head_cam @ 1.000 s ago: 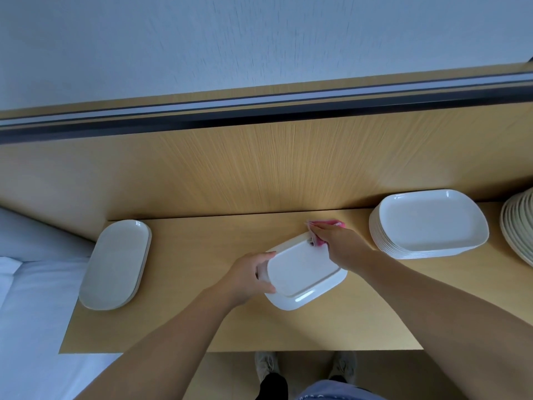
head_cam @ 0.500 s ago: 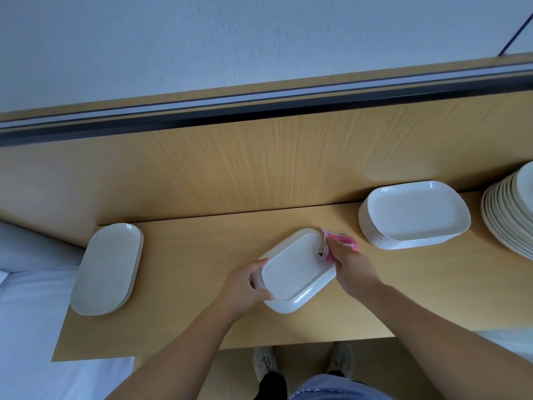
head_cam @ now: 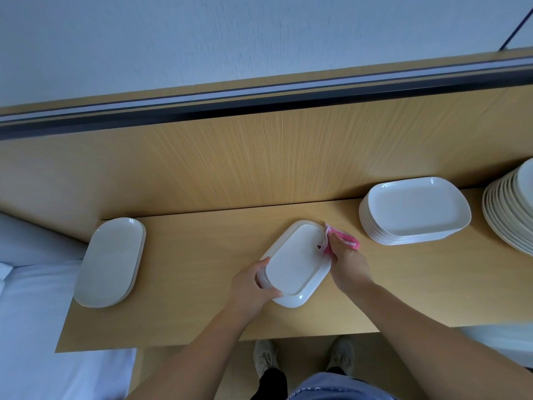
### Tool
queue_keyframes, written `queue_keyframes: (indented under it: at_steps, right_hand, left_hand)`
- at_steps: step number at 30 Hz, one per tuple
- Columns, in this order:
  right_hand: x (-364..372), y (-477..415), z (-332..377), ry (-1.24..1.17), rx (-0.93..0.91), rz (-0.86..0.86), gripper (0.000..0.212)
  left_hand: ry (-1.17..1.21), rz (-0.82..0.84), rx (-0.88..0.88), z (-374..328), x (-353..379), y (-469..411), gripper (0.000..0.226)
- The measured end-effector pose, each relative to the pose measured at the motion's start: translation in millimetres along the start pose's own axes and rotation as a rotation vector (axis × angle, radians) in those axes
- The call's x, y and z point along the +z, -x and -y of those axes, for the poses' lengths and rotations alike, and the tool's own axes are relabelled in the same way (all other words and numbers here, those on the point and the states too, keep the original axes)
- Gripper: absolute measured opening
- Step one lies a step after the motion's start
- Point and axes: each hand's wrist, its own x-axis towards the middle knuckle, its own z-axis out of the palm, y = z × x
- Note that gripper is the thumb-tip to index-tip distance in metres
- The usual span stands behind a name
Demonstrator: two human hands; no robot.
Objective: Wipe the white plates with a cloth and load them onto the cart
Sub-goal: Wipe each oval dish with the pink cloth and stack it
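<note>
In the head view, the left hand [head_cam: 253, 281] has its grip curled round the near left end of a white plate [head_cam: 297, 264] at the middle of the tabletop [head_cam: 202, 255]. The right hand [head_cam: 346, 264] has its grip bunched on a pink cloth [head_cam: 346, 241] pressed to the plate's far right rim, and any marks on the cloth are too small to read. Bare wood lies between the plate and the oval plates [head_cam: 111, 261] right at the left edge, a stack of plates [head_cam: 415, 209] sits near the cloth on the right, with round plates [head_cam: 510, 209] beyond, and the near edge is close to the plate.
</note>
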Motion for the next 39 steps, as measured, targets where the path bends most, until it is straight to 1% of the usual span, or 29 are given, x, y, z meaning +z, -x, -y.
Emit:
queue_keyframes:
  at_steps: [5,9,13,16,18,19,21,22,24,26,29,31,33,35,37,39]
  right_hand:
    - [5.4,9.2,-1.1,-0.014,0.015,0.001,0.054]
    - [17.1,21.7,5.5,-0.013,-0.008,0.075,0.057]
    - [22.3,29.3,6.4,0.001,-0.022,0.077,0.056]
    - [24.9,37.3,5.5,0.084,-0.103,0.081,0.056]
    - [28.7,45.1,7.1,0.171,-0.149,0.118,0.058]
    - [30.3,48.9,6.1,0.2,-0.2,0.116,0.06]
    - [32.5,53.3,1.1,0.332,-0.434,0.086,0.067]
    - [31.2,54.4,-2.8,0.423,-0.53,0.111,0.071]
    - [23.3,55.8,-11.5,0.438,-0.628,0.095,0.075]
    - [9.5,55.0,-14.6,0.383,-0.672,0.079,0.075]
    - [-5.9,41.5,-12.4,0.24,-0.71,-0.026,0.067]
    - [-14.5,29.2,-5.3,0.234,-0.698,-0.086,0.063]
    - [-18.7,18.4,-0.5,0.271,-0.711,-0.087,0.062]
    - [-14.6,12.1,2.6,0.349,-0.764,-0.037,0.062]
    - [-2.6,10.9,4.9,0.44,-0.837,0.056,0.065]
    - [8.7,12.0,6.6,0.547,-0.868,0.133,0.069]
  left_hand:
    - [-0.001,-0.014,-0.006,-0.1,3.2,1.8,0.075]
    - [0.074,-0.081,-0.02,-7.0,5.5,-2.8,0.079]
    - [0.056,-0.075,-0.034,-11.4,6.2,-9.6,0.079]
    - [0.044,-0.101,-0.036,-12.6,8.7,-10.6,0.079]
    - [0.021,-0.108,-0.032,-14.3,10.5,-11.1,0.076]
    - [0.015,-0.109,-0.027,-15.3,10.7,-11.3,0.074]
    - [0.025,-0.112,-0.019,-16.3,8.7,-11.5,0.073]
    - [0.032,-0.11,-0.014,-16.7,7.2,-11.4,0.073]
    - [0.043,-0.097,0.005,-17.3,3.8,-11.6,0.073]
    - [0.068,-0.084,0.018,-18.5,0.8,-11.5,0.071]
    - [0.086,-0.073,0.03,-17.4,-2.0,-12.5,0.07]
    - [0.086,-0.056,0.038,-17.4,-3.4,-12.2,0.071]
    - [0.084,-0.038,0.038,-17.6,-4.9,-13.0,0.071]
    - [0.078,-0.025,0.043,-19.0,-6.4,-13.8,0.07]
    - [0.08,-0.012,0.049,-21.1,-7.7,-15.4,0.067]
    - [0.086,0.005,0.041,-21.6,-8.7,-18.3,0.064]
